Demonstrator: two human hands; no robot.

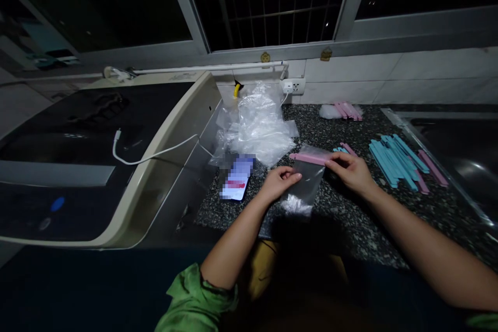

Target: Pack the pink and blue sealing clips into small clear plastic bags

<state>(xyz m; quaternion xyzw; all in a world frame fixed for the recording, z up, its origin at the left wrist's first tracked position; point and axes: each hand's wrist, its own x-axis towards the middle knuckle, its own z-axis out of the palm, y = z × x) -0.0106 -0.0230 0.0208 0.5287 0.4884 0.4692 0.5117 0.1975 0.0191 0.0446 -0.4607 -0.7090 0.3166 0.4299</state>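
Observation:
A clear plastic bag (307,182) hangs in front of me with a pink sealing clip (311,158) lying across its upper part. My left hand (279,182) pinches the bag's left side below the clip, thumb over the plastic. With thumb and fingers, my right hand (350,170) grips the clip's right end. Right of that hand lies a pile of light-blue clips (395,162), with a few pink clips (433,168) among and beside them. Behind my right fingers, a few more blue and pink clips (347,149) are partly hidden.
A heap of clear plastic bags (260,129) lies against the wall. Left of my hands are a lit phone (237,179) and a washing machine (155,181) with a white cable (155,156) over it. At right is a sink (467,155); pink clips (349,111) lie at the back.

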